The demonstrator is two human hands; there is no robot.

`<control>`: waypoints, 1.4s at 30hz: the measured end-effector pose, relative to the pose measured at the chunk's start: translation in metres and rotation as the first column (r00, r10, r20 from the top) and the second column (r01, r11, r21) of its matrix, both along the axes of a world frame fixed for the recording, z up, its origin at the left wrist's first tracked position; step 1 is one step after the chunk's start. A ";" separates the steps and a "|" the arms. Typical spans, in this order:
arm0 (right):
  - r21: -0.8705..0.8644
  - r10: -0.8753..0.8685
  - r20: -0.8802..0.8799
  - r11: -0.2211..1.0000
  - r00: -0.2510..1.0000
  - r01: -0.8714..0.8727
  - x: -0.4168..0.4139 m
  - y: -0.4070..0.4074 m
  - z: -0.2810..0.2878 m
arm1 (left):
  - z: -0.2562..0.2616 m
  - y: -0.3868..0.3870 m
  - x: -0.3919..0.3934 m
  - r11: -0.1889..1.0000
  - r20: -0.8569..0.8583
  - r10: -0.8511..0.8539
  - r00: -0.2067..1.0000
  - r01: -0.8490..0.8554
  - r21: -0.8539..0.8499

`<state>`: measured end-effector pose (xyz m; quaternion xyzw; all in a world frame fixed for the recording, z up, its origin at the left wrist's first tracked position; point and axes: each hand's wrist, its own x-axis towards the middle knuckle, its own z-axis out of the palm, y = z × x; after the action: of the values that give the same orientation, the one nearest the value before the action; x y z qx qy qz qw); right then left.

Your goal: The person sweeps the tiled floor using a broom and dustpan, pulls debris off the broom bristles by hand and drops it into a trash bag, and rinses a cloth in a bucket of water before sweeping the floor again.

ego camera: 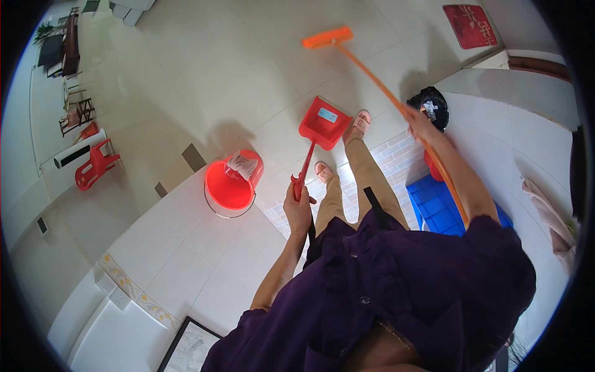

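My left hand (pixel 298 210) grips the upright handle of a red plastic dustpan (pixel 324 131). Its wide pan bears a sticker and is down by my feet, close to one pink slipper (pixel 362 122). In my right hand (pixel 420 124) is the orange pole of a broom (pixel 372 74), with the pole's upper end running back along my forearm. The broom's orange head (pixel 328 37) is out over the pale tiles, beyond the dustpan and apart from it. I cannot tell whether the head touches the floor.
A red bucket (pixel 224 190) with a cloth (pixel 241 166) over its rim stands left of my legs. On the right are a black-lined bin (pixel 439 108) and a blue plastic crate or stool (pixel 437 207) beside the wall. A red mat (pixel 470 27) lies far right; a red chair (pixel 96 163) stands far left.
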<state>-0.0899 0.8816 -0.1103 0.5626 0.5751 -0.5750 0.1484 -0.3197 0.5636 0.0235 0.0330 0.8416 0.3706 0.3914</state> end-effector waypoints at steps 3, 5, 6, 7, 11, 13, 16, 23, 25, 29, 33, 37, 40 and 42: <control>0.022 -0.015 -0.039 1.000 0.999 0.016 -0.039 0.022 -0.060 | -0.007 -0.012 -0.001 0.998 -0.015 0.055 0.998 -0.054 0.020; 0.129 0.029 -0.004 0.991 1.000 -0.028 -0.045 0.001 -0.090 | -0.012 -0.013 0.002 0.997 -0.012 0.063 0.998 -0.062 0.045; 0.115 0.033 0.036 0.993 0.999 -0.037 -0.037 -0.027 -0.097 | -0.014 -0.012 0.004 0.996 0.002 0.079 0.997 -0.079 0.047; 0.172 0.033 0.129 0.984 0.991 -0.055 -0.024 -0.063 -0.098 | -0.016 -0.009 0.008 0.994 0.014 0.075 0.997 -0.076 0.083; -0.149 0.014 0.180 0.989 0.983 0.013 0.036 -0.204 -0.039 | -0.017 -0.005 0.026 0.979 0.011 0.067 0.998 -0.068 0.192; -0.570 -0.412 0.155 0.705 0.898 0.422 0.054 -0.229 0.010 | -0.018 -0.010 0.033 0.973 0.017 0.075 0.997 -0.077 0.218; -0.720 -0.381 0.088 0.614 0.920 0.323 0.063 -0.227 0.077 | -0.018 -0.039 0.032 0.971 -0.047 0.057 0.997 -0.045 0.234; -0.260 -0.136 -0.027 0.958 0.990 0.124 0.025 -0.216 0.076 | -0.009 -0.168 -0.020 0.984 0.009 0.099 0.995 -0.099 0.145; -0.160 -0.070 -0.039 0.985 0.997 0.063 -0.006 -0.187 0.033 | -0.002 -0.201 -0.031 0.950 0.168 0.192 0.967 -0.226 0.215; 0.063 -0.001 -0.173 0.998 0.985 0.012 -0.094 -0.128 -0.064 | -0.001 -0.240 -0.046 0.931 0.211 0.248 0.946 -0.293 0.218; 0.037 0.036 -0.118 0.999 0.992 -0.031 -0.143 -0.143 -0.150 | -0.019 -0.248 -0.052 0.920 0.191 0.294 0.937 -0.331 0.208; 0.400 0.442 0.120 0.798 0.889 -0.451 -0.083 -0.244 -0.163 | -0.030 -0.244 -0.053 0.940 0.160 0.239 0.958 -0.269 0.210; 0.120 0.296 0.052 0.946 0.954 -0.301 -0.005 -0.337 -0.095 | -0.034 -0.239 -0.051 0.940 0.112 0.239 0.965 -0.259 0.221; -0.368 -0.008 0.094 0.929 0.996 0.042 0.024 -0.364 -0.037 | -0.035 -0.238 -0.048 0.944 0.086 0.245 0.966 -0.258 0.208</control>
<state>-0.0657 0.5171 -0.1473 0.5575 0.4419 -0.6487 0.2705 -0.3679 0.3259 -0.0118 -0.0430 0.7815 0.5081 0.3596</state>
